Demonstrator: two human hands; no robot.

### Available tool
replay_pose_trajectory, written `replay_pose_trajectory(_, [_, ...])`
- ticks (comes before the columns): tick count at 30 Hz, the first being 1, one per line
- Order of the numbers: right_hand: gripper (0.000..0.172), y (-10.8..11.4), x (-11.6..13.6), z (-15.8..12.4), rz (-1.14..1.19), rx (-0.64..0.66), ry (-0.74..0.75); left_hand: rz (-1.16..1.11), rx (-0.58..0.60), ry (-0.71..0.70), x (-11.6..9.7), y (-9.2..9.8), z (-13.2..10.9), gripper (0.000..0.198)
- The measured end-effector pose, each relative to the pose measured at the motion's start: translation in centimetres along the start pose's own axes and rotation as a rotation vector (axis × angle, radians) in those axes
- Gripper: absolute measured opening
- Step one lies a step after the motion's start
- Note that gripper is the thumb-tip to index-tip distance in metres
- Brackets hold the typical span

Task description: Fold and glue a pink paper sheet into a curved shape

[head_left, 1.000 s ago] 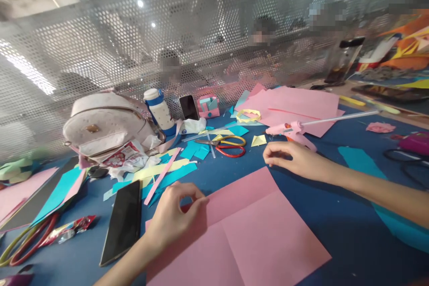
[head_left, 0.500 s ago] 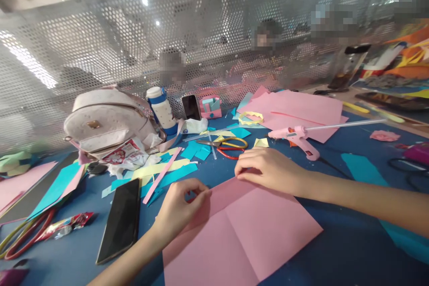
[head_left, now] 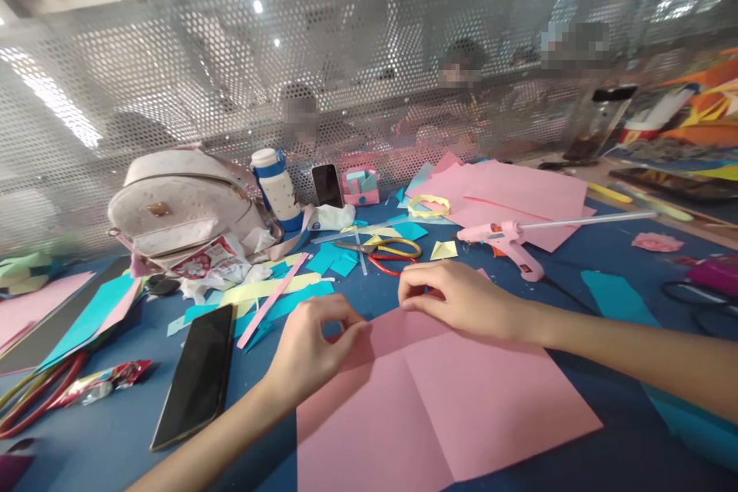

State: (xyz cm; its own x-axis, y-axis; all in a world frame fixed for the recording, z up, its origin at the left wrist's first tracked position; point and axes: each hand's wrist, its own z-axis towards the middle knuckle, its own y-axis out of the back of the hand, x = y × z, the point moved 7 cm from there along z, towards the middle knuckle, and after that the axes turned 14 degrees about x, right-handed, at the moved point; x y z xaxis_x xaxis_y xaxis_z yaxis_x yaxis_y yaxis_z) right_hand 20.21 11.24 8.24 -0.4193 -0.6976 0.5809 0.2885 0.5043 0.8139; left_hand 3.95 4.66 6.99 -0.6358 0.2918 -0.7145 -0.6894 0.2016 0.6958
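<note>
A creased pink paper sheet (head_left: 438, 407) lies on the blue table (head_left: 576, 292) in front of me. My left hand (head_left: 311, 350) pinches the sheet's far left corner between thumb and fingers. My right hand (head_left: 455, 296) is closed on the far edge of the same sheet, a little to the right of the left hand. Scissors (head_left: 386, 252) with yellow and red handles lie just beyond my right hand. A pink glue gun (head_left: 507, 237) rests to the right of them.
A black phone (head_left: 196, 377) lies left of my left arm. A pale backpack (head_left: 178, 204), a bottle (head_left: 277, 188), a second phone (head_left: 327, 184) and paper scraps (head_left: 277, 292) sit at the back left. Pink sheets (head_left: 513, 192) lie at the back right. A perforated metal screen (head_left: 346, 77) bounds the table.
My right hand came left from near the glue gun onto the pink sheet's far edge. The sheet shifted slightly under both hands.
</note>
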Motion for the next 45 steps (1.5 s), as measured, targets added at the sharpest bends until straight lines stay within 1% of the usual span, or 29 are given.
replay_pose_trajectory(5, [0.016,0.5,-1.8,-1.7,0.099,-0.018,-0.08,0.029,0.001,0.053,1.0,1.2,-3.3,0.022])
replay_pose_trajectory(8, [0.016,0.3,-2.1,-2.0,0.124,0.005,-0.082,0.061,-0.001,0.09,1.8,1.9,-5.2,0.025])
replay_pose_trajectory(11, [0.016,-0.1,-2.5,-2.0,0.154,0.032,-0.079,0.068,-0.029,0.117,2.4,2.8,-6.8,0.028])
replay_pose_trajectory(13, [0.016,-0.2,-2.8,-1.9,0.154,0.023,-0.078,0.068,-0.082,0.137,2.9,3.7,-7.9,0.028])
replay_pose_trajectory(17, [0.016,-0.2,-3.6,-2.0,0.142,0.001,-0.085,0.091,-0.237,0.216,4.0,5.9,-9.5,0.027])
replay_pose_trajectory(18, [0.016,-0.3,-3.6,-2.0,0.145,0.011,-0.084,0.103,-0.255,0.22,4.0,6.3,-9.5,0.027])
replay_pose_trajectory(20, [0.015,-0.7,-3.1,-1.9,0.14,0.039,-0.072,0.143,-0.244,0.188,3.5,6.5,-8.8,0.024])
replay_pose_trajectory(22, [0.015,-1.1,-2.1,-1.5,0.116,0.062,-0.043,0.2,-0.172,0.135,2.3,5.7,-7.4,0.022])
replay_pose_trajectory(23, [0.015,-1.3,-1.5,-1.2,0.1,0.071,-0.023,0.234,-0.127,0.12,1.6,5.0,-6.5,0.024])
replay_pose_trajectory(26, [0.012,-1.8,0.3,-0.3,0.055,0.092,0.02,0.291,0.094,0.09,-0.2,1.8,-3.7,0.028])
replay_pose_trajectory(28, [0.011,-2.1,1.0,0.1,0.043,0.106,0.024,0.305,0.227,0.084,-0.9,-0.1,-2.2,0.028])
replay_pose_trajectory(29, [0.011,-2.1,1.2,0.3,0.041,0.108,0.023,0.301,0.273,0.095,-1.0,-0.8,-1.6,0.03])
replay_pose_trajectory(31, [0.011,-2.1,1.3,0.3,0.043,0.102,0.021,0.297,0.327,0.107,-0.9,-1.6,-0.9,0.029])
replay_pose_trajectory(33, [0.011,-2.0,1.0,0.0,0.049,0.095,0.018,0.294,0.34,0.109,-0.6,-1.7,-0.8,0.026])
replay_pose_trajectory(35, [0.012,-1.8,0.2,-0.4,0.065,0.095,0.005,0.292,0.332,0.108,-0.2,-1.3,-1.0,0.024])
replay_pose_trajectory(38, [0.015,-1.1,-1.4,-1.1,0.102,0.082,-0.038,0.273,0.281,0.123,0.5,-0.3,-1.8,0.025])
replay_pose_trajectory(41, [0.018,-0.1,-2.7,-1.9,0.12,0.036,-0.075,0.235,0.24,0.143,1.2,0.3,-2.5,0.028])
replay_pose_trajectory(45, [0.022,0.1,-3.8,-2.5,0.117,0.024,-0.132,0.216,0.246,0.148,2.0,0.2,-2.8,0.027])
